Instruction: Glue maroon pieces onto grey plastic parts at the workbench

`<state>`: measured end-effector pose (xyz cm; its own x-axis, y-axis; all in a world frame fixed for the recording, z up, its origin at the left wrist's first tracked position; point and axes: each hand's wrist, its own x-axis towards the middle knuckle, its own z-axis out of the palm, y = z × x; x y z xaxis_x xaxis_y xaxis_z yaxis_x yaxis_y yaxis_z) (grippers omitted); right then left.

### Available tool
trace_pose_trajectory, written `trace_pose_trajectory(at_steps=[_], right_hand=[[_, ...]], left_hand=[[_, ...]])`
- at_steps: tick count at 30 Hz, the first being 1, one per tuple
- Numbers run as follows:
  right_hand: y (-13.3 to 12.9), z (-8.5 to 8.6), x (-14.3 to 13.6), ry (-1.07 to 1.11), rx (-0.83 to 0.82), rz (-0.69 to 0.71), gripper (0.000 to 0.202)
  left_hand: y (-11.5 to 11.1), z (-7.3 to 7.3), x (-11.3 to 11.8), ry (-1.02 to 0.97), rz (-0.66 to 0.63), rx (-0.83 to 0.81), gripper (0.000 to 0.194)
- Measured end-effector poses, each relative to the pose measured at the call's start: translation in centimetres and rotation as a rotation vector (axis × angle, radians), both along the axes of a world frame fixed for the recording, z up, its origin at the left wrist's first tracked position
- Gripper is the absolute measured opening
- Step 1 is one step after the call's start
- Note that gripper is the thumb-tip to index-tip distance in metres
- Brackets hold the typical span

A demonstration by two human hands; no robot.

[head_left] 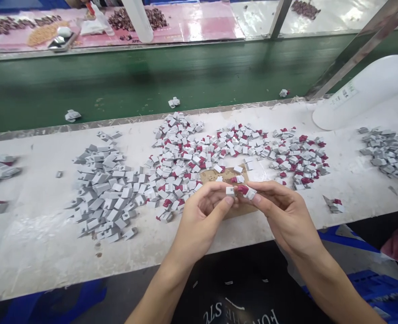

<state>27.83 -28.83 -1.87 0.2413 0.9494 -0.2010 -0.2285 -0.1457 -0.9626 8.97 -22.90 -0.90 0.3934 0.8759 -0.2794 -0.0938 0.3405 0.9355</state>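
My left hand [207, 213] is closed, pinching a small grey plastic block [230, 191] between thumb and fingers. In my right hand [283, 209], thumb and fingers grip a grey and dark red plastic piece [246, 191], its red end turned toward the grey block. The two parts are very close; whether they touch I cannot tell. Beneath both hands lies a brown board [207, 174] with a few loose pieces on it. Left of my hands spreads a heap of plain grey blocks [109, 189]. Grey and red pieces [188, 153] are piled behind the board and to its right.
A green conveyor belt [124, 90] runs beyond the white table [33, 243], carrying a few scattered pieces. A white tube [357, 92] and another grey heap [390, 153] are at right. Metal posts [357, 49] rise behind. Across the belt, a pink surface [199, 22] bears brown parts.
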Motion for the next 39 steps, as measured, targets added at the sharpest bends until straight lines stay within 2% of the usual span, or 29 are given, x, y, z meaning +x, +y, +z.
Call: trace_pose_trajectory(at_steps=[4, 8, 13, 16, 20, 22, 24, 25, 27, 30, 33, 36, 39], right_hand=[[-0.1, 0.1, 0.1, 0.013, 0.004, -0.011, 0.017], [0.1, 0.5, 0.1, -0.010, 0.037, 0.011, 0.013], [0.3, 1.1, 0.3, -0.111, 0.015, 0.075, 0.014], [0.7, 1.1, 0.5, -0.056, 0.026, 0.104, 0.012], [2.3, 1.4, 1.2, -0.023, 0.074, 0.175, 0.016], [4.2, 2.0, 2.1, -0.095, 0.100, 0.271, 0.021], [7.4, 2.5, 3.6, -0.314, 0.101, 0.312, 0.026], [9.5, 2.7, 4.6, -0.483, 0.079, 0.279, 0.028], [14.5, 2.8, 6.8, -0.845, -0.005, 0.126, 0.034], [22.5, 2.1, 10.4, -1.059, -0.093, -0.043, 0.047], [28.4, 0.7, 13.0, -1.138, -0.143, -0.071, 0.047], [30.8, 0.2, 13.5, -1.175, -0.176, -0.055, 0.031], [29.8, 1.3, 12.3, -1.170, -0.155, -0.033, 0.026]], left_hand=[[0.1, -0.6, 0.1, -0.044, -0.019, -0.020, 0.013], [0.2, -0.5, -0.1, 0.007, -0.052, 0.001, 0.010], [0.3, 0.3, -0.1, 0.110, -0.091, 0.127, 0.009], [0.7, 0.9, -0.3, 0.161, -0.107, 0.221, 0.012], [2.8, 2.1, -0.6, 0.194, -0.220, 0.245, 0.014], [5.1, 2.9, -0.3, 0.246, -0.293, 0.262, 0.015], [8.5, 3.7, 0.6, 0.368, -0.316, 0.357, 0.016], [10.6, 4.1, 1.3, 0.456, -0.293, 0.423, 0.014], [15.2, 4.3, 3.3, 0.645, -0.198, 0.525, 0.007], [22.1, 3.5, 6.8, 0.786, -0.067, 0.520, 0.003], [27.5, 1.5, 10.0, 0.841, -0.022, 0.475, 0.007], [30.6, -0.6, 12.3, 0.903, -0.031, 0.408, 0.023], [31.9, -1.2, 13.3, 0.961, -0.051, 0.343, 0.037]])
